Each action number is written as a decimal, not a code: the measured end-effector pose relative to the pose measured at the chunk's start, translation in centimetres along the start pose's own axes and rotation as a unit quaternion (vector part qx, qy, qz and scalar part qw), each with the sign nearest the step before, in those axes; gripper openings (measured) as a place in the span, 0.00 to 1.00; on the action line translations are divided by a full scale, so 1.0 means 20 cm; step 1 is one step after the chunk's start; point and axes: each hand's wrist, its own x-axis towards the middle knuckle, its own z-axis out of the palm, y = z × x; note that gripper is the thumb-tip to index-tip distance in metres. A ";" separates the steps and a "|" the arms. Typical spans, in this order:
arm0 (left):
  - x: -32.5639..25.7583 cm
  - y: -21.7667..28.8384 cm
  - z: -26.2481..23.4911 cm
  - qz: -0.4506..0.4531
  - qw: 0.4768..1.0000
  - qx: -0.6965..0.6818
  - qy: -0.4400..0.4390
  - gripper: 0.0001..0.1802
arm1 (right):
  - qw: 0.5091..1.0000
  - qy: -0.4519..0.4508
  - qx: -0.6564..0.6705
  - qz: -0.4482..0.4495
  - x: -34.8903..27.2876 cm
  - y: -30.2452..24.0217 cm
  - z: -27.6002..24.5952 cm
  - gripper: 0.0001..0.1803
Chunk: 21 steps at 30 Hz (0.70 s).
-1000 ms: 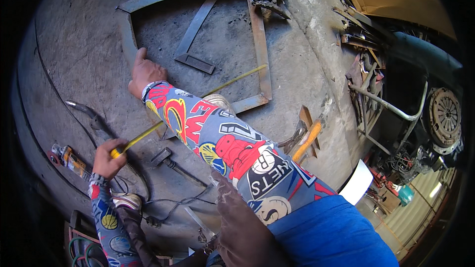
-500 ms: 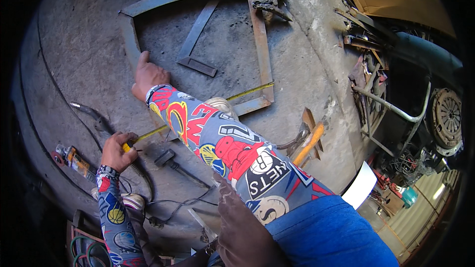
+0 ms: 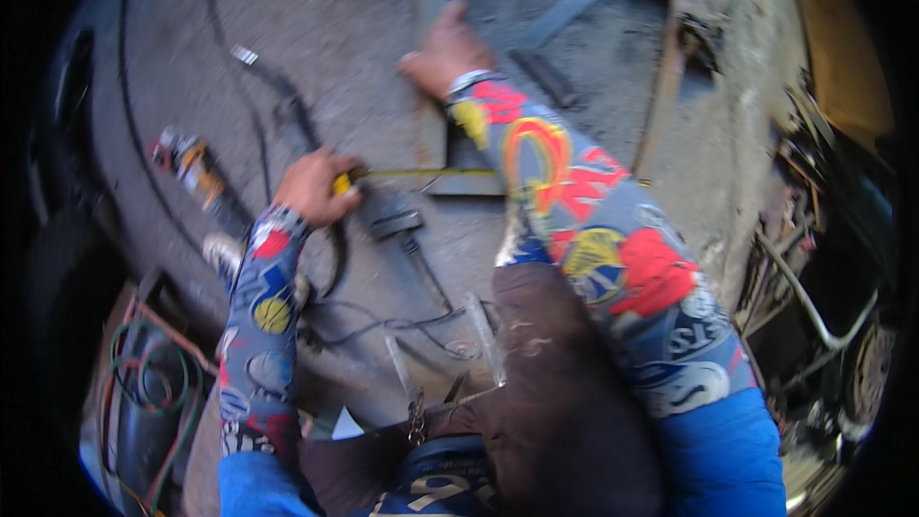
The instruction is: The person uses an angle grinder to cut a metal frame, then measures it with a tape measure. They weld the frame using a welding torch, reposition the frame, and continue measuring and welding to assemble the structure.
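My left hand [image 3: 318, 190] is closed round a yellow tape measure [image 3: 342, 184]. Its yellow blade [image 3: 431, 172] runs out to the right along the near bar of a grey metal frame [image 3: 467, 186] on the floor, then passes behind my right forearm. Across the frame's left bar lies my right hand [image 3: 448, 53], its fingers seemingly wrapped on the bar, though blurred. Inside the frame are a loose flat bar [image 3: 565, 14] and a short dark metal piece [image 3: 544, 77]. A hammer [image 3: 397, 223] rests on the concrete just below the tape measure.
Left of my left hand lie a welding torch [image 3: 287, 101] and an angle grinder [image 3: 196, 170]. Cables [image 3: 359, 333] cross the floor near my legs. A clamp-like tool [image 3: 704, 36] sits at the frame's right bar. Scrap metal [image 3: 799, 268] is piled along the right.
My view has swung, so the frame and tools appear farther right. Both hands keep their places, the left on the tape measure and the right on the frame's left bar.
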 end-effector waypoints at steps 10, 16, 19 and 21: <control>0.00 0.04 -0.01 -0.019 1.000 -0.001 0.021 0.27 | 0.997 0.041 -0.057 -0.021 0.01 0.00 0.02 0.51; 0.00 0.04 -0.02 -0.034 0.999 0.004 0.013 0.28 | 0.996 0.036 -0.076 -0.033 0.03 0.02 0.03 0.52; 0.00 0.04 0.00 -0.025 0.999 0.013 0.027 0.27 | 0.994 0.035 -0.078 -0.064 0.04 0.03 0.03 0.51; -0.01 0.03 0.01 -0.017 0.999 0.017 0.037 0.27 | 0.995 0.042 -0.077 -0.049 0.04 0.03 0.04 0.51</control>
